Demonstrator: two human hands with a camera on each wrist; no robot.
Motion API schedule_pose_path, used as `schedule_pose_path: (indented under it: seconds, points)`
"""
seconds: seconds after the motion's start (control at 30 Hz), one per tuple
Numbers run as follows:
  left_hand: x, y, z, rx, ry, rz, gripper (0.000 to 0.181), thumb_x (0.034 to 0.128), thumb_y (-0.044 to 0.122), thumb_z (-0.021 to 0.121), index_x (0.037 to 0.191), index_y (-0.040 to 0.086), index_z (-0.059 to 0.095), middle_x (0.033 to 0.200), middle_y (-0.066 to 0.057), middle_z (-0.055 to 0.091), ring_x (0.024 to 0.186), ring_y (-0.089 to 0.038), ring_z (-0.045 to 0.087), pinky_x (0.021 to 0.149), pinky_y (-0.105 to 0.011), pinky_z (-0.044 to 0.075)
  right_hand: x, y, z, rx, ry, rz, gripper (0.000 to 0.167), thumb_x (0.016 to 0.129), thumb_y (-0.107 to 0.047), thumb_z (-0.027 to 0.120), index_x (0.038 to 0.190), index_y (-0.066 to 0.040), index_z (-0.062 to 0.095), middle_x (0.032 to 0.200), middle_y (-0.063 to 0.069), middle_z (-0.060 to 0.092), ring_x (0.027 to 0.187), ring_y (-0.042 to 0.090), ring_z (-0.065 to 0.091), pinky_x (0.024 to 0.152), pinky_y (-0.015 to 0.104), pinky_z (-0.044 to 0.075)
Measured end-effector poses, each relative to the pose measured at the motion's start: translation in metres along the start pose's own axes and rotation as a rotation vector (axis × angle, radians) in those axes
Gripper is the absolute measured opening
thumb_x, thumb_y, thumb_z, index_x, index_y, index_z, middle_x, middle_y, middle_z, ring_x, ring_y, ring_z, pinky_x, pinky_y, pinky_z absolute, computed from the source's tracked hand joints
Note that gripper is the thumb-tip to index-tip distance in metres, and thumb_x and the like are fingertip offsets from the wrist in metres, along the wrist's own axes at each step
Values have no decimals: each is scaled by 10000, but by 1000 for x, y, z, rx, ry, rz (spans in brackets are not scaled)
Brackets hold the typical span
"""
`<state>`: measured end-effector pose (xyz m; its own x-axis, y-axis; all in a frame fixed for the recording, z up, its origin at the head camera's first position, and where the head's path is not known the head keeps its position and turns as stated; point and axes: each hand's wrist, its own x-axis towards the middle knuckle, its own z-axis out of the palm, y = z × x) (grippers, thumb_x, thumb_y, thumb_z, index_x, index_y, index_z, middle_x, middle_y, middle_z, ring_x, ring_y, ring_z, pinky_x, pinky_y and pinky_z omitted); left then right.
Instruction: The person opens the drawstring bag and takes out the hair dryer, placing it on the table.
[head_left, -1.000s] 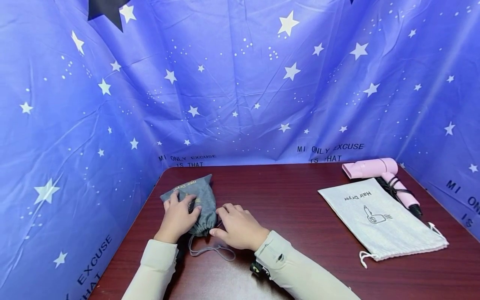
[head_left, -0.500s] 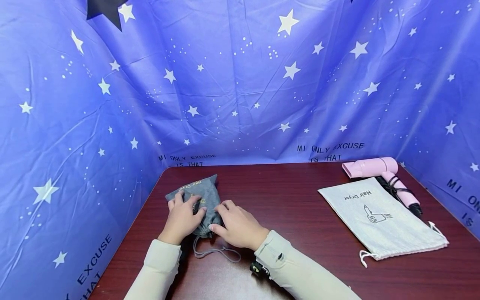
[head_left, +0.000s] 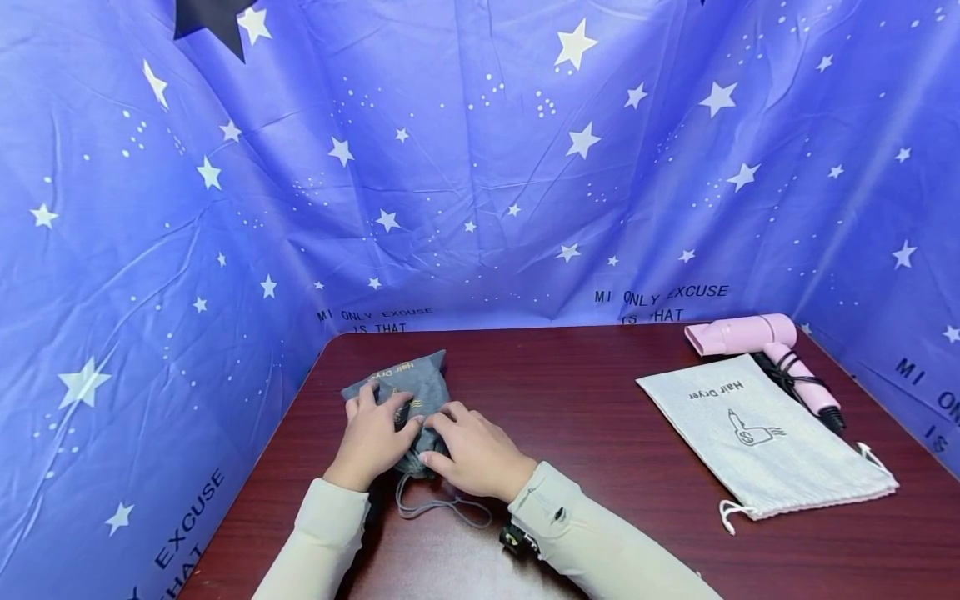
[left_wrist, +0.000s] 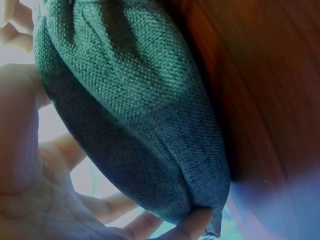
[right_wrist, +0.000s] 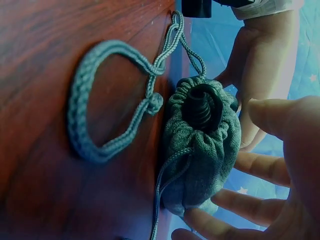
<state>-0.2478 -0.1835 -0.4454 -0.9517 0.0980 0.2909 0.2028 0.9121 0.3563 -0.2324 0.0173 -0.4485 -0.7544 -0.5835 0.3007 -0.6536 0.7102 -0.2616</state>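
Note:
A grey drawstring bag (head_left: 427,387) marked "Hair Dryer" lies plump on the table, its gathered mouth toward the person. My left hand (head_left: 372,440) rests on top of it with spread fingers, which touch the cloth in the left wrist view of the bag (left_wrist: 135,95). At the bag's right side, near the mouth, my right hand (head_left: 476,450) has its fingertips against the cloth, fingers fairly straight. Through the partly gathered mouth, a black ribbed end (right_wrist: 199,107) shows in the right wrist view. The grey drawstring (head_left: 446,504) loops onto the table.
A white drawstring bag (head_left: 738,446) printed "Hair Dryer" lies flat at the right of the dark red wooden table (head_left: 555,383). Behind it lies a pink hair dryer (head_left: 742,335), a black cord wound round its handle. Blue star-printed cloth (head_left: 465,167) hangs around the table.
The grey bag has slid to the right together with my left hand, its drawstring trailing along. My right hand has stayed nearly in place, and the bag has come up against its fingers.

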Motion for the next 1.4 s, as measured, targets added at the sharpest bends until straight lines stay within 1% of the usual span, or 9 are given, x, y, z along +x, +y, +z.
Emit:
schedule_pose_path:
  seconds: [0.17, 0.3, 0.73, 0.97, 1.2, 1.4]
  points:
    - [0, 2, 2, 6, 18, 28, 470, 930, 381, 736, 1317, 118, 696, 1504, -395, 376, 1297, -586, 373, 1049, -656, 355, 0, 0, -2, 8, -3, -4, 491, 1020, -473, 610, 1415, -181, 611, 1370, 88, 601, 1134, 293, 657, 962, 447, 553]
    - [-1, 5, 2, 4, 24, 33, 466, 929, 383, 738, 1316, 126, 699, 1510, -390, 372, 1271, -580, 393, 1032, -648, 380, 0, 0, -2, 7, -13, 2, 488, 1015, -462, 623, 1408, -172, 617, 1355, 81, 609, 1132, 286, 657, 975, 436, 546]
    - [-1, 7, 5, 0, 1, 48, 466, 954, 396, 721, 1342, 142, 689, 1533, -365, 356, 1299, -566, 374, 1022, -652, 415, -1, 4, -3, -8, -29, 1, 459, 1005, -462, 632, 1352, -163, 657, 1309, 48, 637, 1109, 248, 668, 962, 411, 552]
    - [-1, 9, 6, -11, 20, 77, 450, 953, 383, 726, 1338, 152, 695, 1523, -364, 375, 1288, -568, 395, 1023, -652, 410, -6, 7, -3, -4, -24, 10, 468, 1017, -459, 605, 1380, -165, 642, 1320, 37, 644, 1136, 241, 666, 968, 416, 554]
    - [-3, 9, 7, -30, 13, 76, 446, 953, 383, 729, 1337, 158, 697, 1543, -346, 360, 1308, -559, 383, 1036, -651, 409, -9, 8, -2, -7, -29, 14, 463, 1021, -458, 599, 1370, -157, 646, 1299, 26, 650, 1117, 229, 666, 957, 407, 559]
    - [-4, 12, 8, -35, 5, 79, 434, 958, 384, 725, 1336, 171, 700, 1552, -333, 360, 1308, -543, 389, 1021, -640, 433, -13, 10, -4, -14, -31, 10, 456, 1022, -451, 602, 1357, -146, 651, 1283, 32, 654, 1098, 231, 671, 932, 411, 569]
